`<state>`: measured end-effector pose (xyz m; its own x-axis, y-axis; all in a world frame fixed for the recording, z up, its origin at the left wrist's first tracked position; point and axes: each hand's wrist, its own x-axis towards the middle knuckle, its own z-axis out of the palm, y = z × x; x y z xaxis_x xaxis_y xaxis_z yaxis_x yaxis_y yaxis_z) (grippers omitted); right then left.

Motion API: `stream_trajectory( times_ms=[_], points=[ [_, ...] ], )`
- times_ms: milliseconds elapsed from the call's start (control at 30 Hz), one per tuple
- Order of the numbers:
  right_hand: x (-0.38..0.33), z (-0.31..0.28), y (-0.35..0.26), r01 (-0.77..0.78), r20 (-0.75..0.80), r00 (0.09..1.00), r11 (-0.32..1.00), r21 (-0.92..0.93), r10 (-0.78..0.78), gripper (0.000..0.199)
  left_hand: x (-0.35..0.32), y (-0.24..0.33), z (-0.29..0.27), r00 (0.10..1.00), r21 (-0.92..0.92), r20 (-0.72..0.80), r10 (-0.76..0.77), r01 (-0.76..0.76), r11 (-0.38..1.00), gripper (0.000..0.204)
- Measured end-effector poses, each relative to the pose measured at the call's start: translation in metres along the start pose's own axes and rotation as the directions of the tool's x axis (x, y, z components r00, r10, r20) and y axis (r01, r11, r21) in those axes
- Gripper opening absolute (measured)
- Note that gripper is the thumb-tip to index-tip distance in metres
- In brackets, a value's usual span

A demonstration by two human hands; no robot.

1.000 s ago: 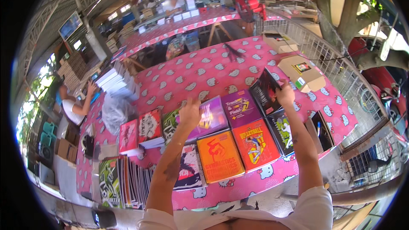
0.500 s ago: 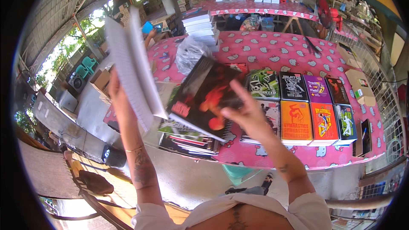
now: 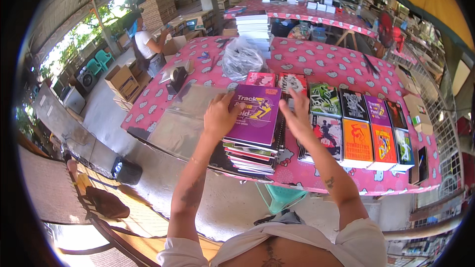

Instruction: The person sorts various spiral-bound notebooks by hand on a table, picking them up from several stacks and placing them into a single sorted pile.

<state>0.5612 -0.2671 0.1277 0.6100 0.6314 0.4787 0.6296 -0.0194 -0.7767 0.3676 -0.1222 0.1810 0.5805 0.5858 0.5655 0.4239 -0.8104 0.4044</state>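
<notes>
clear plastic bag [image 3: 241, 58], tape dispenser [image 3: 176, 76], cardboard boxes [image 3: 121, 81]

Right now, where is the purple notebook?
In the head view, the purple notebook lies on top of the notebook stack at the pink table's near edge, between the left hand and right hand, left of the orange notebook.

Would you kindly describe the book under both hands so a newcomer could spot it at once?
On the pink patterned table, find the tall stack of books at its near edge. The purple book lies on top, between left hand and right hand, its cover showing a yellow runner.
</notes>
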Motion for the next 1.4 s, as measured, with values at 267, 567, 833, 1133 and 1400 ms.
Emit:
stream_trajectory(
  times_ms=[267,567,833,1133,1400],
  points=[
    [0.156,0.045,-0.022,0.053,0.75,0.66,0.993,-0.102,0.042,0.081,-0.145,0.067,0.082,0.902,0.133,-0.219,0.373,-0.351,0.927,0.074],
    [0.187,0.051,0.032,-0.076,0.921,0.295,0.967,-0.243,0.254,0.073,-0.127,0.062,0.128,0.794,0.371,-0.22,0.567,-0.469,0.802,0.081],
    [0.071,-0.004,0.027,0.23,0.263,0.911,0.92,0.319,-0.319,0.075,-0.021,-0.032,0.006,0.95,-0.666,-0.092,-0.299,0.165,0.728,0.077],
    [0.025,0.021,0.037,0.149,0.087,0.974,0.878,0.454,-0.21,0.077,0.015,-0.03,0.061,0.734,-0.732,0.668,-0.12,0.678,0.07,0.082],
    [-0.06,0.045,0.036,-0.234,0.214,0.972,0.309,0.922,0.097,0.078,-0.032,-0.106,0.104,0.738,-0.685,0.675,0.027,0.639,-0.348,0.077]
  ],
)
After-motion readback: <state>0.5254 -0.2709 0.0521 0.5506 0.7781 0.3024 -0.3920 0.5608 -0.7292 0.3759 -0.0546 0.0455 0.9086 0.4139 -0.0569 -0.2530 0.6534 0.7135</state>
